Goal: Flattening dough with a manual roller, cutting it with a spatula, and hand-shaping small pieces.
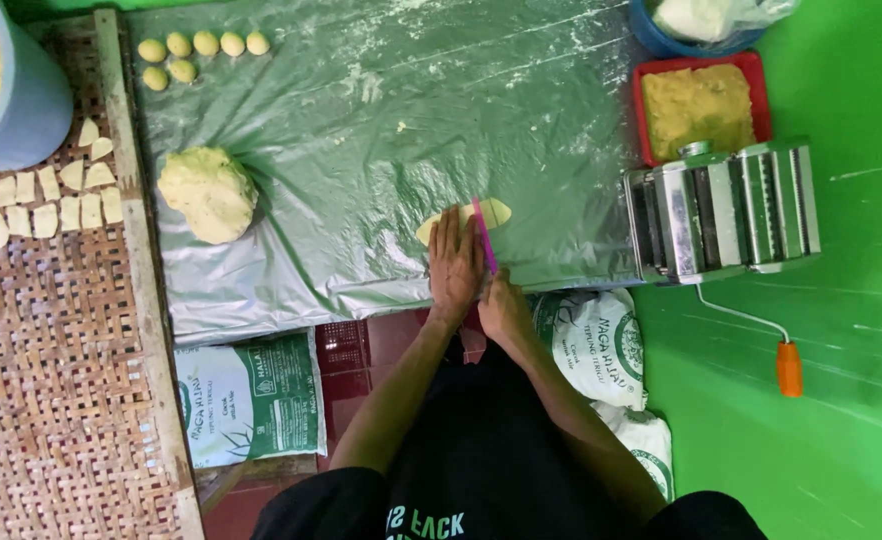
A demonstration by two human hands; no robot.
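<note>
1. the left hand (454, 268) lies flat, palm down and fingers stretched out, pressing on a thin oval sheet of dough (498, 211) on the plastic sheet (381, 130); it grips nothing.
2. the right hand (502, 308) is closed around the near end of a pink ruler (484, 235), which lies across the dough along the left hand's thumb side, pointing toward 12 o'clock.
3. the dough sheet sits just past the fingertips, near the middle of the plastic sheet's near edge.
4. at 9 o'clock from the hands, a big lump of dough (208, 193) rests on the plastic.
5. at 10 to 11 o'clock, far off, a cluster of small dough balls (197, 52).
6. at 3 o'clock, a metal pasta roller (721, 208) with an orange-handled crank (788, 366).
7. at 1 to 2 o'clock, a red tray (699, 105) of yellow crumbly filling.
8. far at 9 o'clock, cut dough pieces (41, 200) lie on a woven mat (51, 380), beside a blue bucket (21, 110).
9. flour bags (251, 395) lie by the person's knees.
</note>
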